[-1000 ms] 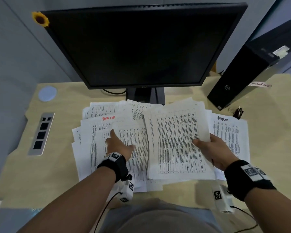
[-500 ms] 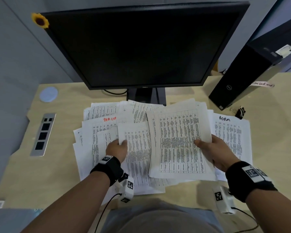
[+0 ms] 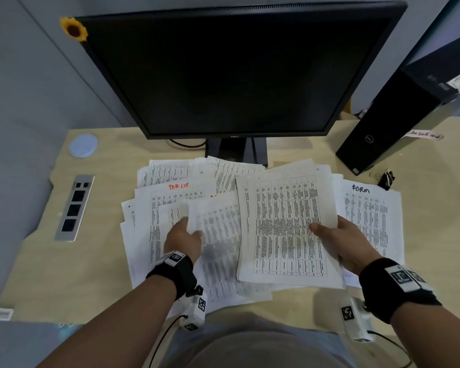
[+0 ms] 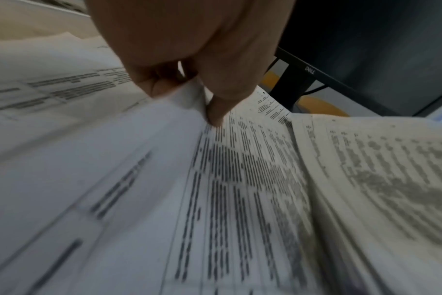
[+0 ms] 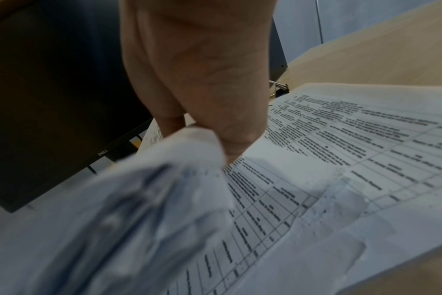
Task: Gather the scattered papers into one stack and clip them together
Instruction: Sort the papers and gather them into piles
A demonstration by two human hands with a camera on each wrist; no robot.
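Desk (image 3: 290,301) near edge: left hand (image 3: 182,239) pinches one sheet (image 3: 218,235) off scattered papers (image 3: 144,235); right hand (image 3: 345,245) grips gathered stack (image 3: 284,227) at mid-desk. Binder clip (image 3: 387,179) lies farther back, right side, by PC tower (image 3: 388,123).

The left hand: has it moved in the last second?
Yes. The left hand lay flat with fingers spread on the papers; it now pinches a sheet, having drawn back toward the person, away from the monitor.

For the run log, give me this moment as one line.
left hand: pinching sheet | right hand: holding stack | binder clip: unused
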